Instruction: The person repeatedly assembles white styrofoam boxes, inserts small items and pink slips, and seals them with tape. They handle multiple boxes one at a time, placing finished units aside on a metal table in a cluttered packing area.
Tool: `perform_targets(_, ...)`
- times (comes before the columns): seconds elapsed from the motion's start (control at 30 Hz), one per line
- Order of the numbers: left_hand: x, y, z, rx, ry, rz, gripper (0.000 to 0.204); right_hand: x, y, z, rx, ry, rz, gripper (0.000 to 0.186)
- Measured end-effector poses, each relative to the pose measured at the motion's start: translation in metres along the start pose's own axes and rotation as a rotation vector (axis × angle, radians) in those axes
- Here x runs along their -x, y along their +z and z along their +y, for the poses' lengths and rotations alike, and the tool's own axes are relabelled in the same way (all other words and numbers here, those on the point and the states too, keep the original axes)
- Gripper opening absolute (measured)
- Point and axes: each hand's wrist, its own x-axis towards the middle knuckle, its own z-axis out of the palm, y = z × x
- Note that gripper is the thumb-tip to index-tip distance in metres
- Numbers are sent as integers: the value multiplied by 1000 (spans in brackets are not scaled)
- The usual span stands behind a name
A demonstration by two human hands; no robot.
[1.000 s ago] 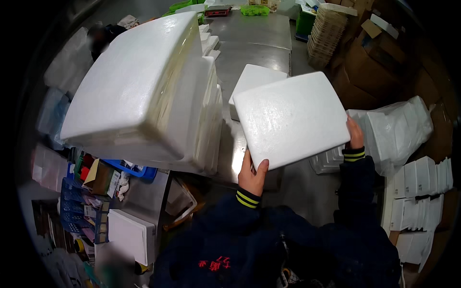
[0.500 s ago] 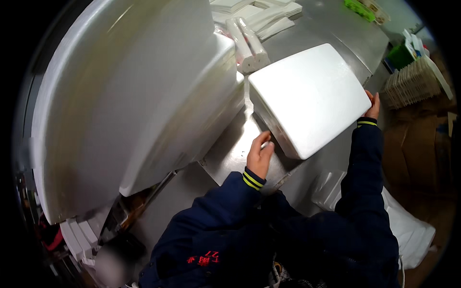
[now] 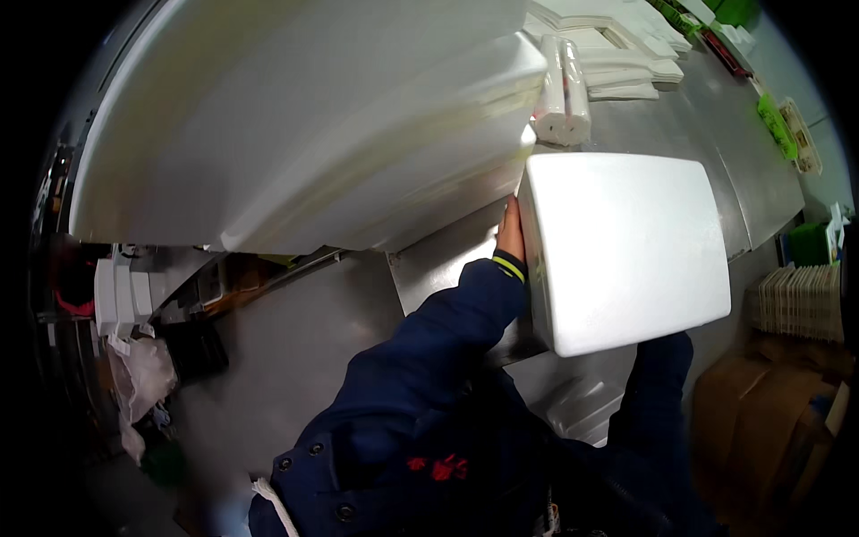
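A white, smooth box with rounded corners (image 3: 631,255), apparently foam, is in front of me at the metal worktop, its broad face toward me. My left hand (image 3: 512,231) lies along the box's left side, fingers pointing up and pressed against it. Most of that palm is hidden by the box edge. My right forearm (image 3: 660,385), in a dark blue sleeve, reaches up to the box's lower edge and goes out of sight under it. The right hand and its fingers are hidden behind the box.
A large white curved panel (image 3: 313,116) fills the upper left, close to my left hand. Behind the box lie plastic-wrapped white rolls (image 3: 564,94) and stacked white sheets (image 3: 617,54). A stack of pale trays (image 3: 799,302) and a brown carton (image 3: 756,412) are at right.
My left hand, apart from the box before, now touches its left side. The box has turned and sits nearer my body. My right hand has gone from its right corner to under it.
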Motion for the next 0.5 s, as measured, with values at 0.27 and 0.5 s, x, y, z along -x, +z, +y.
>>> perform_targets(0.27, 133, -97, 67, 186, -35, 46, 74, 43, 37, 23, 16, 16, -2, 47)
perform_targets(0.5, 125, -185, 69, 32, 315, 302, 42, 125, 113, 60, 33, 14, -16, 46)
